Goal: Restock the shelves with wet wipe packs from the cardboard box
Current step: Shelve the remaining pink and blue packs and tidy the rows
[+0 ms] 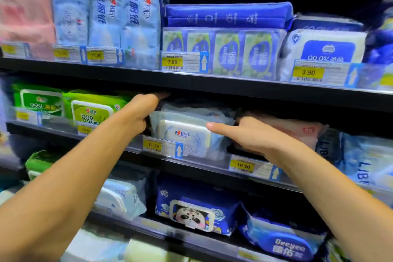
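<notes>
Our left hand (139, 112) grips the pale-blue wet wipe pack (187, 134) at its left end; our right hand (251, 135) touches its right side, grip unclear.

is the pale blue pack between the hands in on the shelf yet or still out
in: the pale blue pack sits on the middle shelf behind the 11.50 price tag, left hand and right hand holding its ends
</notes>
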### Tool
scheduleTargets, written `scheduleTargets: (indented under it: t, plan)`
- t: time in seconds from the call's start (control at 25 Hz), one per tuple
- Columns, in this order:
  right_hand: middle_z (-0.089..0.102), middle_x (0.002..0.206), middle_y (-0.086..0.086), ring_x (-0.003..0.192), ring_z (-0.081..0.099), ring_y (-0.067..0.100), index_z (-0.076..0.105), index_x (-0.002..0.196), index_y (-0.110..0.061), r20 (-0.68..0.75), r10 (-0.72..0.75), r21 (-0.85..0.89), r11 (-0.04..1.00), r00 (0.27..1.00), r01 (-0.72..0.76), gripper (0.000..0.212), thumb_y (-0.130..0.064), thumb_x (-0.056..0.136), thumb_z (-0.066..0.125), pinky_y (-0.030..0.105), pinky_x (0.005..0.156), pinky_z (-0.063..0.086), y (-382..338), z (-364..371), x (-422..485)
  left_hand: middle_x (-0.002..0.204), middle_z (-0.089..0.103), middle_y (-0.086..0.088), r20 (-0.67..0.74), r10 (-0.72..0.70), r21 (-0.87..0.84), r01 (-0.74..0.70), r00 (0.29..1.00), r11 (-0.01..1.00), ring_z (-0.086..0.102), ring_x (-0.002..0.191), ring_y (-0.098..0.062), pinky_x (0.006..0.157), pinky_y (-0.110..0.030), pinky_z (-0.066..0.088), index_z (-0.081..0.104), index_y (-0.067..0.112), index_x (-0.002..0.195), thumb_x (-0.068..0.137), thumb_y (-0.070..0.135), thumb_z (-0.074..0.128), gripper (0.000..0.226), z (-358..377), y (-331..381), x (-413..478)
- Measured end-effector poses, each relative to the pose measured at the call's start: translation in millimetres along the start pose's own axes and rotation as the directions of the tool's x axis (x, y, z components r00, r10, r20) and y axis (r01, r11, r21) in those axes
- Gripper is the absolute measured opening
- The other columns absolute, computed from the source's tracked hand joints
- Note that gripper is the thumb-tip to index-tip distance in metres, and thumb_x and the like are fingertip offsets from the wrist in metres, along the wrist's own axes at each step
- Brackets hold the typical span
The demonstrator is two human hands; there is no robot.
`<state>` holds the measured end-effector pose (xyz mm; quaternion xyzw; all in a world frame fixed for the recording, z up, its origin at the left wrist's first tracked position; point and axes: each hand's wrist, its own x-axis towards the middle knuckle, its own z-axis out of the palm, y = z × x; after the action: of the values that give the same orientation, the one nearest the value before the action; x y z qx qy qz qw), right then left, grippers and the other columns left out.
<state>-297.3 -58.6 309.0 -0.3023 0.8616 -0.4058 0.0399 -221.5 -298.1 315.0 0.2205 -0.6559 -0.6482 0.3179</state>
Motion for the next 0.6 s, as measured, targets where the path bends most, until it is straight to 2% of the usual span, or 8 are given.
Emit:
scheduleTargets:
  t: [0.08, 0.2, 0.28, 0.36, 0.44, 0.48, 0.52, 0.6]
  plan:
    - [0.074, 0.094, 0.002, 0.077, 0.064, 0.019, 0.079, 0.102, -0.019, 0.072, 0.046, 0.150, 0.987, 0.996, -0.057, 0.086, -0.085, 0.047, 0.074, 0.037, 0.080, 0.053, 1, 11, 12, 0.097, 0.076, -0.011, 0.029, -0.051, -0.003, 0.051, 0.998, 0.999, 0.072, 0.093, -0.031, 0.086, -0.044, 0.059, 0.070, 0.007, 0.112, 0.086, 0.033, 0.075, 0.037, 4, -2, 2]
    - [0.078, 0.100, 0.001, 0.085, 0.070, 0.021, 0.077, 0.103, -0.021, 0.129, 0.096, 0.493, 0.857, 0.987, -0.148, 0.065, -0.073, 0.063, 0.079, 0.037, 0.083, 0.057, -6, 27, 27, 0.103, 0.076, -0.016, 0.138, -0.133, -0.005, 0.135, 0.981, 0.991, 0.071, 0.100, -0.035, 0.089, -0.050, 0.058, 0.070, 0.007, 0.109, 0.094, 0.025, 0.066, 0.023, 10, -1, -5]
    - [0.080, 0.099, 0.001, 0.092, 0.075, 0.023, 0.076, 0.104, -0.021, 0.130, 0.086, 0.559, 0.817, 0.988, -0.144, 0.051, -0.063, 0.075, 0.076, 0.041, 0.089, 0.060, -11, 33, 31, 0.107, 0.074, -0.019, 0.160, -0.148, 0.003, 0.149, 0.976, 0.989, 0.069, 0.106, -0.036, 0.095, -0.052, 0.054, 0.069, 0.006, 0.107, 0.096, 0.020, 0.062, 0.019, 13, 1, -6]
    - [0.081, 0.089, 0.000, 0.088, 0.075, 0.021, 0.075, 0.100, -0.020, 0.121, 0.099, 0.595, 0.789, 0.988, -0.152, 0.040, -0.057, 0.083, 0.073, 0.038, 0.087, 0.060, -10, 35, 31, 0.097, 0.076, -0.017, 0.179, -0.128, -0.011, 0.132, 0.975, 0.991, 0.071, 0.099, -0.035, 0.092, -0.052, 0.056, 0.069, 0.007, 0.105, 0.096, 0.021, 0.063, 0.018, 15, -1, -4]
    - [0.081, 0.093, 0.000, 0.091, 0.075, 0.021, 0.074, 0.105, -0.021, 0.126, 0.108, 0.536, 0.829, 0.986, -0.160, 0.048, -0.063, 0.080, 0.072, 0.038, 0.091, 0.059, -7, 29, 29, 0.081, 0.077, -0.011, 0.167, -0.109, 0.065, 0.099, 0.980, 0.993, 0.071, 0.085, -0.032, 0.084, -0.047, 0.058, 0.069, 0.006, 0.100, 0.097, 0.026, 0.062, 0.021, 16, 3, -9]
    - [0.080, 0.101, 0.000, 0.096, 0.074, 0.021, 0.074, 0.111, -0.022, 0.093, 0.115, 0.445, 0.884, 0.989, -0.144, 0.058, -0.068, 0.076, 0.072, 0.039, 0.095, 0.058, -6, 25, 27, 0.084, 0.076, -0.011, 0.137, -0.086, 0.203, 0.057, 0.987, 0.977, 0.070, 0.087, -0.032, 0.084, -0.045, 0.057, 0.068, 0.004, 0.103, 0.098, 0.029, 0.060, 0.026, 16, 6, -10]
    - [0.077, 0.109, -0.001, 0.101, 0.071, 0.022, 0.071, 0.116, -0.022, 0.020, 0.095, 0.313, 0.945, 0.995, -0.097, 0.065, -0.072, 0.074, 0.070, 0.040, 0.097, 0.056, -7, 21, 21, 0.094, 0.074, -0.012, 0.096, -0.024, 0.425, -0.019, 0.995, 0.905, 0.068, 0.094, -0.033, 0.087, -0.044, 0.056, 0.066, 0.000, 0.110, 0.099, 0.031, 0.058, 0.034, 16, 8, -9]
    - [0.072, 0.111, 0.004, 0.103, 0.067, 0.029, 0.069, 0.118, -0.019, -0.237, -0.083, -0.069, 0.995, 0.968, 0.068, 0.060, -0.068, 0.084, 0.060, 0.038, 0.094, 0.053, -14, 13, 12, 0.111, 0.065, -0.016, 0.083, 0.211, 0.840, -0.182, 0.974, 0.511, 0.061, 0.104, -0.035, 0.090, -0.039, 0.050, 0.059, 0.001, 0.127, 0.102, 0.035, 0.051, 0.043, 18, 16, -5]
